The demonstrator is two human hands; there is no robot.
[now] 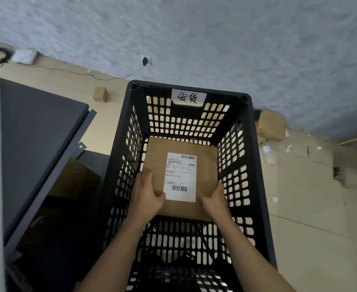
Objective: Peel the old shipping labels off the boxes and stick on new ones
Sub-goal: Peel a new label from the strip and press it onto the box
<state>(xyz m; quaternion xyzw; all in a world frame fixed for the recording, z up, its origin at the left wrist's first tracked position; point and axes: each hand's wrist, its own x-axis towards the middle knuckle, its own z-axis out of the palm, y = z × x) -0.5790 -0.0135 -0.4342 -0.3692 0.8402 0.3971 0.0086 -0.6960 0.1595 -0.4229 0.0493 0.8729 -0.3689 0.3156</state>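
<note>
the box (205,165) lies in the middle of the frame, inside the crate (156,87), straight ahead of both hands and between them. the left hand (147,192) holds its near left corner, thumb laid on the top face just beside the lower left corner of the label (180,177). the right hand (214,199) holds the near right corner, fingers curled over the edge. both hands are closed round the box and neither is clearly nearer. whether the box rests on the crate's bottom or hangs above it cannot be told

the label's long axis runs away from the person, up and down the frame, with a barcode at each end. the box is close to square and its sides run about parallel to the crate walls. any coming move, i judge, is straight up or down between those walls, with little room left for the knuckles at either side

the box is plain brown cardboard, matt, flat-faced and crisp at the edges. the label is white paper lying flat, no lifted corner to be seen, so it is probably a fresh one. the crate is hard black plastic with a thick rim, its walls pierced by rows of rounded slots. a handwritten paper tag (188,97) is stuck at the top of its far wall. a grey metal panel (36,133) lies at the left of the frame, on a pale floor (310,197)
</note>
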